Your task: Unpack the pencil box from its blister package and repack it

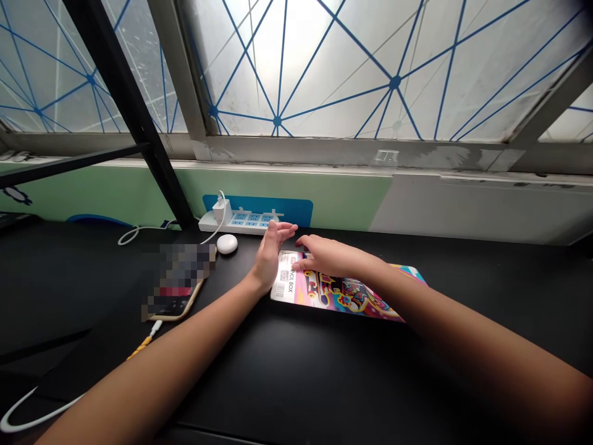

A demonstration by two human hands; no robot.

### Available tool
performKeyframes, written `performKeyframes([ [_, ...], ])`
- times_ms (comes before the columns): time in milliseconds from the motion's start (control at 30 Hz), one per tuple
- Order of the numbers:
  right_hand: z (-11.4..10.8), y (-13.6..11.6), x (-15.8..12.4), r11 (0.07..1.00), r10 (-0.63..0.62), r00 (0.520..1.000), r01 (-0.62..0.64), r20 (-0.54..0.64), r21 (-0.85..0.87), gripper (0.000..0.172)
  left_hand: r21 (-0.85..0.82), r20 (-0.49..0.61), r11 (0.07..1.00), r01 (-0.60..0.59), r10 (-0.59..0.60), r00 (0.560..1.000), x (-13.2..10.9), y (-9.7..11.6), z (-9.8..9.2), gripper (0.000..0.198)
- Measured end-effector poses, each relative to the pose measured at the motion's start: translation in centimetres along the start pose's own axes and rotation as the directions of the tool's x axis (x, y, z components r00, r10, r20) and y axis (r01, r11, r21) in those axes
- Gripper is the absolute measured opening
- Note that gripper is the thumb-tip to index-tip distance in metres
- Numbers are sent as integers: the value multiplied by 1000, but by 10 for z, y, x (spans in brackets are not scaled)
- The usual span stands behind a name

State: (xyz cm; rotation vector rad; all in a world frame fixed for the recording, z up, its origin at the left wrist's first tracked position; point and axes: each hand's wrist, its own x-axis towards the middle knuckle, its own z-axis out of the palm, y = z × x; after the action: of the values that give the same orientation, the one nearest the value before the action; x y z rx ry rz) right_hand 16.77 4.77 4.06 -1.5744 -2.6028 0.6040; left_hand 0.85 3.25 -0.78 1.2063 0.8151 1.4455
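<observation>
A flat, brightly patterned pencil box (345, 300) lies on the black desk, its white label end reading "...ENCIL BOX" toward the left. My left hand (269, 254) stands on edge against that end, fingers stretched out and nothing in them. Over the far part of the box reaches my right hand (327, 254), thumb and forefinger apart, with the thumb by the label. Whether the right thumb presses on the box I cannot tell. My right forearm hides part of the box's right side.
Left of my hands are a phone (185, 284) on a charging cable and a small white rounded case (227, 244). A white power strip (252, 220) with a plugged-in charger (222, 211) runs along the wall. A black metal post (134, 117) rises at the left.
</observation>
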Motion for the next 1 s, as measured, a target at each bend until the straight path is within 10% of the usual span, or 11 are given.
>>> performKeyframes([
  [233, -4, 29, -37, 998, 62, 991, -63, -122, -1, 68, -135, -71, 984, 119, -129, 989, 3, 6, -2, 55],
  [533, -6, 140, -110, 959, 221, 956, -177, -193, 223, 62, -94, -30, 994, 59, -62, 998, 0, 3, -1, 58],
  [800, 16, 122, -107, 957, 189, 906, -84, -379, 277, 42, 90, -3, 996, -3, 3, 1000, -5, 5, 4, 65],
  [1000, 12, 116, -112, 950, 186, 940, -97, -287, 297, 40, 225, -73, 968, 114, -99, 992, -2, 2, 1, 33],
])
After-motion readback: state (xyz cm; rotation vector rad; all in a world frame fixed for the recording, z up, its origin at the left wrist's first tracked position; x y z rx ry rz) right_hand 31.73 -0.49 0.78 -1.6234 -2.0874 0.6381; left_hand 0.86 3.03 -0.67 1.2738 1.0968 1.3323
